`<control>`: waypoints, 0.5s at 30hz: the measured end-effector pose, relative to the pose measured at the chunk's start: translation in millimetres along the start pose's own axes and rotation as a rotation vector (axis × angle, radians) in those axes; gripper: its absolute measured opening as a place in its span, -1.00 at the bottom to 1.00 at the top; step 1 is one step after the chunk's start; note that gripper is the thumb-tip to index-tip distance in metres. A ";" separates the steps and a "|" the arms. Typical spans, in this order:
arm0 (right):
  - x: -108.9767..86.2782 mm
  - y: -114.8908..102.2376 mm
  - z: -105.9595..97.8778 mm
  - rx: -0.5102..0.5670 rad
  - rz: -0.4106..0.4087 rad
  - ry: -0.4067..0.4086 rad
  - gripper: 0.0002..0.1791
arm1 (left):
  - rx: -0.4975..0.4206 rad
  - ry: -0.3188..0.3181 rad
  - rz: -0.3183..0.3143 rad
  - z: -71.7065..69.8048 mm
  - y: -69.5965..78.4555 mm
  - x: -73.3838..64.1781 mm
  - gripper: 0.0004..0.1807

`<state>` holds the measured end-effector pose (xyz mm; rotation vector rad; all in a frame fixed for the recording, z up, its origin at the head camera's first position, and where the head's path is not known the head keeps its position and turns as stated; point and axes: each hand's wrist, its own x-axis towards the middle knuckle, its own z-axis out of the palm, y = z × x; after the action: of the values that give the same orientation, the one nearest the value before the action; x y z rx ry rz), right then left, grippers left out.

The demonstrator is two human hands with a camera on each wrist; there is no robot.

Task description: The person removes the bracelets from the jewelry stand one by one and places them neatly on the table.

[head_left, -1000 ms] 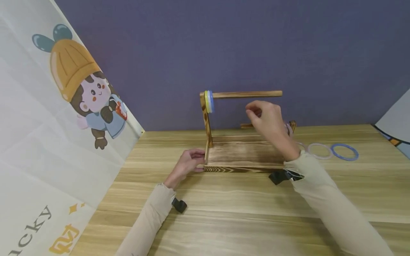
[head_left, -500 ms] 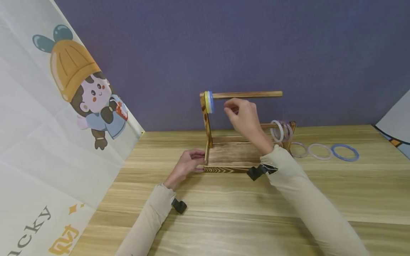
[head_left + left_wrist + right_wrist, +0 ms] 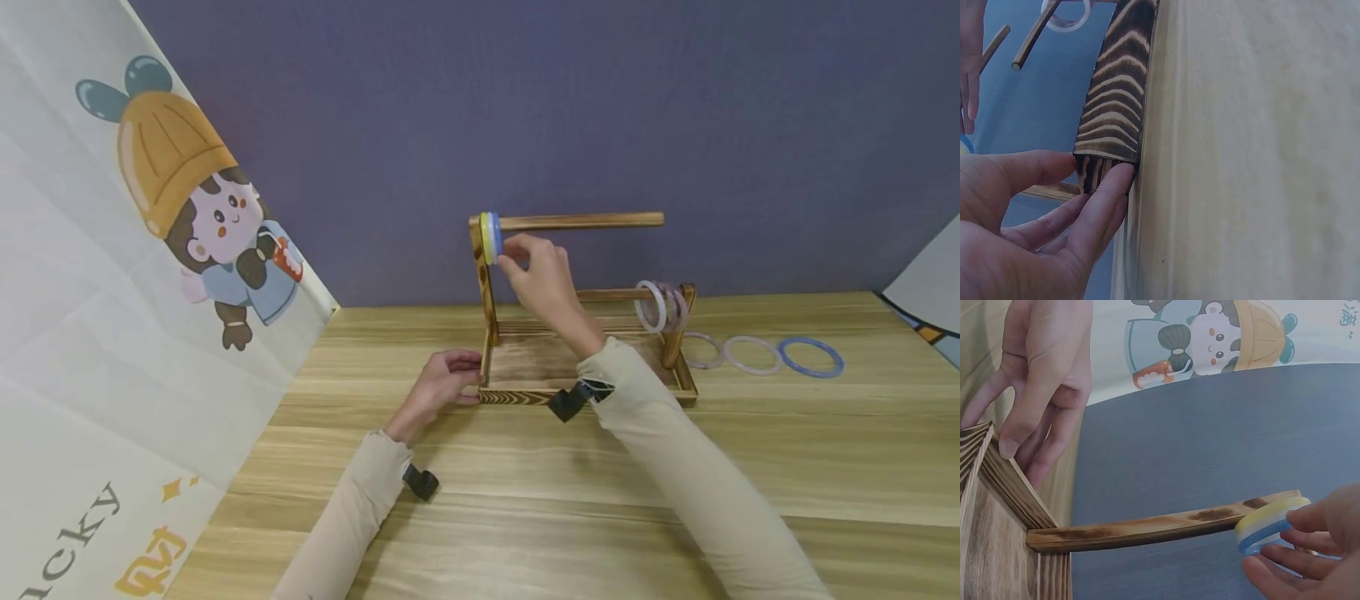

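A brown wooden bangle stand (image 3: 517,397) with a tray base and two rods sits on the table. My left hand (image 3: 441,382) holds the left end of its base, fingertips on the corner, close up in the left wrist view. Yellow, white and blue bangles (image 3: 1266,524) hang together at the upright end of the upper rod (image 3: 592,221). My right hand (image 3: 542,279) pinches at the blue bangle (image 3: 497,237), thumb and fingertips on its edge. The lower rod (image 3: 611,294) carries a white bangle (image 3: 649,307) and purplish bangles (image 3: 678,310) at its right end.
Right of the stand, a purplish bangle (image 3: 703,364), a pale pink bangle (image 3: 752,372) and a blue bangle (image 3: 812,374) lie flat on the wooden table (image 3: 510,517). A dark blue panel (image 3: 570,100) rises behind; a white cartoon-printed sheet (image 3: 60,333) stands at left.
My right hand has moved left below the upper rod, reaching the hanging bangles and uncovering those on the lower rod. The left hand and the stand have stayed put.
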<state>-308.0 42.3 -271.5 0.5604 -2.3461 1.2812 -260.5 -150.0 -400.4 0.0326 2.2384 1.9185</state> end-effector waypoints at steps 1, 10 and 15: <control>0.1 -0.2 0.6 0.002 0.004 0.000 -0.72 | 0.000 0.000 0.001 0.0 0.1 -0.1 -0.59; -0.8 0.7 4.8 0.002 0.016 0.016 -0.79 | -0.004 -0.006 0.014 -0.5 -0.1 0.1 -0.61; -0.8 2.4 6.7 0.039 0.000 0.045 -0.81 | -0.001 -0.022 0.021 -1.1 -1.1 0.9 -0.60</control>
<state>-309.7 38.0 -276.9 0.5378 -2.2891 1.3288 -261.4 -151.2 -401.4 0.0772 2.2313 1.9202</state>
